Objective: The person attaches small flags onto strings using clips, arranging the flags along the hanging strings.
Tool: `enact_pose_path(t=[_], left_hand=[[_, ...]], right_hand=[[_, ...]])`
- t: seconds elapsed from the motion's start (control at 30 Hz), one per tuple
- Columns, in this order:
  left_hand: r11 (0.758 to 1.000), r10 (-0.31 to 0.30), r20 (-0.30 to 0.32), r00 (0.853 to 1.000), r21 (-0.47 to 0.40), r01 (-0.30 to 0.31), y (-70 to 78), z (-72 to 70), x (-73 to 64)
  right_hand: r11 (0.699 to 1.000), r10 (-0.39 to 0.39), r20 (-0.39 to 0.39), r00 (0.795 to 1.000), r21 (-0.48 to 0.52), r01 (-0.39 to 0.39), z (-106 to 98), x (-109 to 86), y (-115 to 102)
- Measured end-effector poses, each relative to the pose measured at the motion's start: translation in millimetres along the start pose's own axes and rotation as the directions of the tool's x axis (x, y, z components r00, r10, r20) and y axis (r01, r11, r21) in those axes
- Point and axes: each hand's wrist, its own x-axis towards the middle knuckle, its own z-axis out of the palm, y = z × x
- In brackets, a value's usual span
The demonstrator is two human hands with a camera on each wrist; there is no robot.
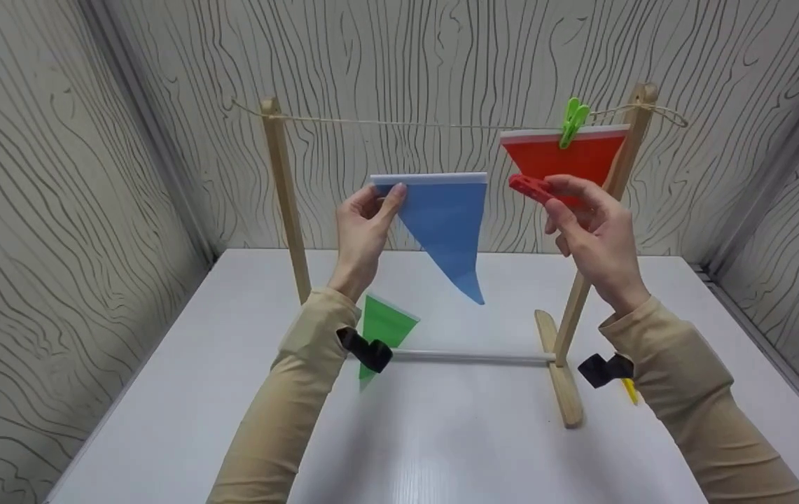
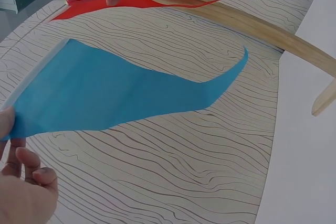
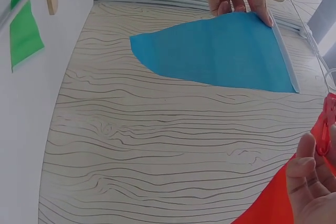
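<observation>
A blue triangular pennant with a white top band hangs from my left hand, thumb and fingers pinching its top left corner below the string. My right hand pinches a red clothespin to the right of the pennant. Behind that hand a red pennant hangs at the string's right end, held by a green clothespin. In the left wrist view the blue pennant stretches out with its tip curling. The right wrist view shows the red clothespin between fingertips.
Two wooden posts carry the string, joined low by a white rod. A green pennant lies over the rod's left part, partly behind the left sleeve. A yellow piece shows beside the right sleeve. Patterned walls enclose the white table.
</observation>
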Motion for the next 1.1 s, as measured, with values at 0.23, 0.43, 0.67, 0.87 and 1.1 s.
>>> enact_pose_path(t=[0.23, 0.43, 0.67, 0.87, 1.1], left_hand=[[1.0, 0.021, -0.006, 1.0, -0.013, -0.021, 3.8, 2.0, 3.5], [0.999, 0.029, -0.02, 0.999, -0.02, -0.03, 5.4, 4.5, 7.1], [0.999, 0.035, -0.012, 0.999, -0.021, -0.035, 11.0, 7.8, 8.7], [0.999, 0.043, -0.008, 0.999, -0.02, -0.043, 12.8, 9.2, 10.4], [0.998, 0.057, -0.002, 0.998, -0.035, -0.057, 15.9, 10.6, 12.1]], right_hand=[[0.988, -0.113, 0.001, 0.994, 0.106, 0.113, 4.8, 10.7, -4.8], [0.976, -0.141, -0.058, 0.988, 0.161, 0.149, 10.2, 18.6, -12.5], [0.953, -0.116, -0.126, 0.985, 0.264, 0.146, 16.3, 25.7, -17.2], [0.928, -0.122, -0.144, 0.982, 0.333, 0.165, 21.8, 32.1, -23.1], [0.947, -0.183, -0.177, 0.967, 0.232, 0.222, 28.8, 39.8, -32.5]])
